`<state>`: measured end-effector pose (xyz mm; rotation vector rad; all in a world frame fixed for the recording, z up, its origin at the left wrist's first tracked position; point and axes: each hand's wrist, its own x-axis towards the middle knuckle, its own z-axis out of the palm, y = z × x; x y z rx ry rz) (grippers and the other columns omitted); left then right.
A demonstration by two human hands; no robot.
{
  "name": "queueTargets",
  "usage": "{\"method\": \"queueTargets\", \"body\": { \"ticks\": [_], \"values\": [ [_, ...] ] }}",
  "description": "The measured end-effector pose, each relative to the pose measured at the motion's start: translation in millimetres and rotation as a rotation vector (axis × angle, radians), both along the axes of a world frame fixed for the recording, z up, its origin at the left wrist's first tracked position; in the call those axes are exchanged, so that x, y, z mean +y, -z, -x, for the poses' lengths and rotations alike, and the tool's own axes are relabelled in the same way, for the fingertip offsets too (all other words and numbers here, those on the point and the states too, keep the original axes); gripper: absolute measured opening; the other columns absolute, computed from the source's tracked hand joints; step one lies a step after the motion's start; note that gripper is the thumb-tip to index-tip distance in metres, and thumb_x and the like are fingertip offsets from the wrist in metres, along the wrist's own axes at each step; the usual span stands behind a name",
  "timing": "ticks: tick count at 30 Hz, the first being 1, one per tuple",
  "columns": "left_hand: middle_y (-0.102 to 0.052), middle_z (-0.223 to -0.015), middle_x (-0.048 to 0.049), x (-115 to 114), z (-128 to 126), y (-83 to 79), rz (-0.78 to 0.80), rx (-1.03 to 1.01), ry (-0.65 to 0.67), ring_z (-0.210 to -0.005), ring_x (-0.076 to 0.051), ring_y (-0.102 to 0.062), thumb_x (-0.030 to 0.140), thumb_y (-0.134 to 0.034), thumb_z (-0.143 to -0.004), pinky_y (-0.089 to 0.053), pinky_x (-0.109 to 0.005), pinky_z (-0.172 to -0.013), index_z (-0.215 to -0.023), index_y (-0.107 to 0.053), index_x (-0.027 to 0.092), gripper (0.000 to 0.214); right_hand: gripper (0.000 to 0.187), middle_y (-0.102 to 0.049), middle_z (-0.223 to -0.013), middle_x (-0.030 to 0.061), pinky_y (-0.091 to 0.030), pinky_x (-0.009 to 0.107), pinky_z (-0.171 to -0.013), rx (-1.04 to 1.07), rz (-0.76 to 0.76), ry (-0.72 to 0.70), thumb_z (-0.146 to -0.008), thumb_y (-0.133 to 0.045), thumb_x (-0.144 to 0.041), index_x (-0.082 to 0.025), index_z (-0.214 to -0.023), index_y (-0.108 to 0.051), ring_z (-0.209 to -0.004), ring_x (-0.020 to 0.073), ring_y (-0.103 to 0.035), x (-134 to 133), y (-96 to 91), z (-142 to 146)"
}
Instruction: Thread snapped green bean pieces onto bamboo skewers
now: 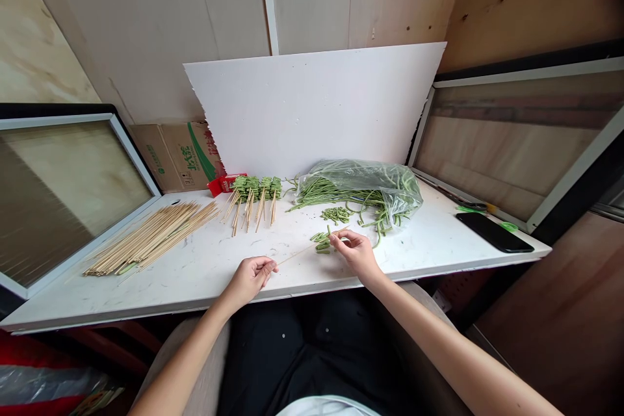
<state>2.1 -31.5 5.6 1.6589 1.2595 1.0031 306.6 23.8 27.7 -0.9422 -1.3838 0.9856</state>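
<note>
My left hand (252, 279) is closed on one end of a thin bamboo skewer (296, 255), which slants up to the right just above the table's front edge. At the skewer's other end, my right hand (359, 255) pinches a short piece of long bean (329, 230); whether the skewer's tip is in it I cannot tell. Cut bean pieces (322, 246) lie beside and partly behind the right fingers. A second small heap of cut pieces (336, 214) is a little farther back. Several skewers threaded with bean pieces (256, 187) lie at the back, their bare sticks pointing forward.
Bare bamboo skewers (151, 237) are piled on the left of the white table (209, 283). Uncut long beans (331, 196) spill from a clear plastic bag (365, 173) at the back. A black phone (494, 232) lies at right. A white board (312, 110) and a carton (170, 153) stand behind.
</note>
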Motion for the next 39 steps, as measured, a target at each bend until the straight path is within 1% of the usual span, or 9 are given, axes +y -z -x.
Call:
{"method": "queueTargets", "body": {
  "ticks": [7, 16, 22, 25, 28, 30, 32, 36, 39],
  "values": [
    [-0.037, -0.051, 0.0074, -1, -1, -3.1, 0.016, -0.002, 0.021, -0.048, -0.009, -0.033, 0.058, -0.058, -0.095, -0.027, -0.021, -0.048, -0.087, -0.067, 0.013, 0.046, 0.039, -0.076, -0.088, 0.0091, -0.046, 0.032, -0.060, -0.057, -0.009, 0.024, -0.079, -0.076, -0.061, -0.022, -0.076, -0.076, -0.074, 0.0233, -0.065, -9, 1.7, 11],
    [-0.037, -0.050, 0.0073, -1, -1, -2.9, 0.019, 0.014, 0.037, -0.047, -0.009, -0.033, 0.061, -0.057, -0.094, -0.027, -0.022, -0.049, -0.084, -0.067, 0.014, 0.049, 0.035, -0.076, -0.091, 0.0089, -0.047, 0.032, -0.063, -0.068, -0.004, -0.048, -0.081, -0.076, -0.057, -0.022, -0.077, -0.076, -0.081, 0.0244, -0.067, -15, 2.7, 21],
    [-0.060, -0.061, -0.0004, -2, -5, -3.8, 0.027, -0.019, 0.014, -0.047, -0.010, -0.046, 0.058, -0.065, -0.092, -0.037, -0.021, -0.045, -0.093, -0.070, 0.013, 0.046, 0.039, -0.077, -0.093, 0.0096, -0.048, 0.032, -0.066, -0.102, 0.019, -0.058, -0.081, -0.075, -0.060, -0.020, -0.080, -0.076, -0.081, 0.0244, -0.067, -12, 0.7, 23],
    [-0.066, -0.065, -0.0031, -2, -6, -3.9, 0.015, -0.052, 0.000, -0.046, -0.009, -0.050, 0.055, -0.068, -0.090, -0.042, -0.021, -0.047, -0.090, -0.071, 0.012, 0.043, 0.040, -0.078, -0.096, 0.0094, -0.048, 0.032, -0.068, -0.152, 0.033, -0.106, -0.082, -0.074, -0.061, -0.021, -0.083, -0.077, -0.084, 0.0255, -0.069, -9, -4.2, 18],
    [-0.065, -0.062, -0.0018, -1, -5, -3.5, -0.011, -0.075, -0.041, -0.042, -0.008, -0.051, 0.053, -0.067, -0.092, -0.042, -0.021, -0.047, -0.089, -0.071, 0.012, 0.041, 0.042, -0.078, -0.103, 0.0098, -0.049, 0.034, -0.075, -0.251, 0.014, -0.138, -0.087, -0.069, -0.062, -0.022, -0.089, -0.080, -0.094, 0.0285, -0.070, 0, -15.8, 2],
    [-0.064, -0.061, -0.0008, -1, -5, -2.9, -0.026, -0.078, -0.063, -0.042, -0.009, -0.052, 0.053, -0.067, -0.092, -0.041, -0.021, -0.046, -0.089, -0.071, 0.012, 0.040, 0.048, -0.078, -0.106, 0.0108, -0.049, 0.037, -0.084, -0.312, -0.037, -0.100, -0.093, -0.058, -0.063, -0.022, -0.084, -0.080, -0.102, 0.0300, -0.069, 9, -24.5, -15],
    [-0.063, -0.061, -0.0004, -1, -5, -2.5, -0.035, -0.074, -0.075, -0.043, -0.009, -0.052, 0.052, -0.068, -0.091, -0.041, -0.021, -0.045, -0.090, -0.071, 0.013, 0.040, 0.049, -0.078, -0.101, 0.0107, -0.049, 0.038, -0.084, -0.450, -0.093, -0.082, -0.095, -0.055, -0.063, -0.022, -0.083, -0.079, -0.096, 0.0292, -0.069, 18, -30.5, -34],
    [-0.064, -0.062, -0.0003, -1, -5, -1.9, -0.038, -0.072, -0.091, -0.043, -0.009, -0.051, 0.052, -0.068, -0.091, -0.042, -0.021, -0.046, -0.090, -0.071, 0.013, 0.039, 0.029, -0.077, -0.095, 0.0079, -0.048, 0.038, -0.081, -0.834, -0.199, -0.180, -0.088, -0.071, -0.051, -0.024, -0.094, -0.081, -0.092, 0.0285, -0.065, 31, -29.2, -61],
    [-0.063, -0.061, 0.0001, -1, -4, -1.4, -0.027, -0.074, -0.096, -0.044, -0.009, -0.051, 0.053, -0.068, -0.091, -0.042, -0.021, -0.046, -0.090, -0.071, 0.013, 0.040, 0.017, -0.077, -0.090, 0.0072, -0.047, 0.038, -0.083, -0.957, -0.269, -0.199, -0.088, -0.074, -0.038, -0.024, -0.094, -0.081, -0.094, 0.0292, -0.062, 36, -21.5, -67]
  ]
}}
